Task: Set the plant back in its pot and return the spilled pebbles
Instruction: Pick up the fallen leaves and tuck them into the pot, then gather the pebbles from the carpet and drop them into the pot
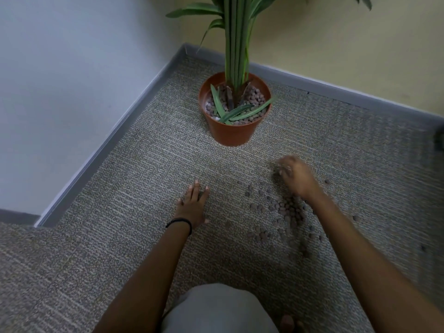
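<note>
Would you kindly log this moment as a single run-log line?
plant upright in pot | pebbles spilled on carpet | left hand flat on carpet | right hand blurred, among pebbles

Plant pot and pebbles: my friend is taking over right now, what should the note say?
Left hand: flat on the grey carpet, open, holding nothing.
Right hand: blurred, fingers curled over the spill; whether it holds pebbles can't be told.
Tall green plant: already upright in the round terracotta-coloured plastic pot, which stands in the corner with pebbles inside.
Small brown round spilled pebbles: mostly heaped on the carpet beside the right wrist, strays scattered around.
Done: the plant is back.
Left: gather the heap and the strays, and drop them into the pot.
</note>
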Demonstrator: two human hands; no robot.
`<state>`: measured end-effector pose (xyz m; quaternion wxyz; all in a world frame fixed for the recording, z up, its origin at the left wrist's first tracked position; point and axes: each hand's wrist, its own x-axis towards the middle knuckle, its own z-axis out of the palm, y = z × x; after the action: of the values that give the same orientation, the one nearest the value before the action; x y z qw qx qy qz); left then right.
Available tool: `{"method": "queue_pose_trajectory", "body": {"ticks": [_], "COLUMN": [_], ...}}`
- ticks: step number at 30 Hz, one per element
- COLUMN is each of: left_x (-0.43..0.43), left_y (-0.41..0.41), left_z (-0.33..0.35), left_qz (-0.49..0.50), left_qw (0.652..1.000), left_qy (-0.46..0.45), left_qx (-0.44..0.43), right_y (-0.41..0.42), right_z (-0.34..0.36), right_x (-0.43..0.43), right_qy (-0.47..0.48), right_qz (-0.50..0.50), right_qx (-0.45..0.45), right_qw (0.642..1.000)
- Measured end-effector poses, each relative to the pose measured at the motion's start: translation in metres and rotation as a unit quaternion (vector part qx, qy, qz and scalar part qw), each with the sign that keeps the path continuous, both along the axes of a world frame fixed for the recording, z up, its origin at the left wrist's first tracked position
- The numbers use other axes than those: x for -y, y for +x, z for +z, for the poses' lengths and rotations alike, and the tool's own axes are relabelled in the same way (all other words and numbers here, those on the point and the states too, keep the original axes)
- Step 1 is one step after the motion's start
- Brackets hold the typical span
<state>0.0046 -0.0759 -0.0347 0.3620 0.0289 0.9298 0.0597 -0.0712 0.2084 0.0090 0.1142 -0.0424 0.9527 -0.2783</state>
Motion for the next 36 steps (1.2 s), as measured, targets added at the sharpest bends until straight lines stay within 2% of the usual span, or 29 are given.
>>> {"method": "queue_pose_trajectory", "body": {"ticks": [4, 10, 12, 13, 17, 18, 21, 25, 31, 36], "left_x": [0.0, -0.009, -0.021, -0.028, -0.048, -0.049, -0.049, -0.052, -0.051, -0.05], "left_y": [0.0, -0.004, -0.004, -0.002, 0.006, 0.006, 0.004, 0.01, 0.013, 0.01], "left_z": [0.006, 0.009, 0.012, 0.013, 0.013, 0.013, 0.014, 0.01, -0.001, -0.005], "left_qz": [0.006, -0.013, 0.003, 0.012, -0.026, -0.035, -0.027, -0.081, -0.118, -0.038], "left_qw": [1.0, 0.999, 0.999, 0.999, 0.99, 0.986, 0.989, 0.988, 0.982, 0.972], "left_qy": [0.011, -0.028, -0.013, 0.0, 0.049, 0.064, 0.102, 0.118, 0.114, 0.204], "left_qx": [0.014, 0.04, 0.052, 0.039, -0.133, -0.151, -0.101, -0.06, -0.09, -0.112], "right_y": [0.043, 0.081, 0.087, 0.089, 0.092, 0.092, 0.093, 0.091, 0.09, 0.086], "right_z": [-0.032, -0.034, -0.033, -0.033, -0.031, -0.032, -0.035, -0.036, -0.036, -0.039], "right_x": [-0.021, -0.028, -0.032, -0.033, -0.027, -0.023, -0.013, -0.006, -0.004, 0.001], "right_qy": [0.061, 0.101, 0.105, 0.103, 0.114, 0.119, 0.116, 0.118, 0.13, 0.136], "right_qz": [0.019, 0.046, 0.04, 0.033, 0.02, 0.028, 0.054, 0.069, 0.071, 0.054], "right_qx": [0.1, 0.102, 0.101, 0.095, 0.072, 0.071, 0.073, 0.073, 0.068, 0.06], "right_qw": [0.993, 0.989, 0.988, 0.99, 0.991, 0.99, 0.989, 0.988, 0.987, 0.987]}}
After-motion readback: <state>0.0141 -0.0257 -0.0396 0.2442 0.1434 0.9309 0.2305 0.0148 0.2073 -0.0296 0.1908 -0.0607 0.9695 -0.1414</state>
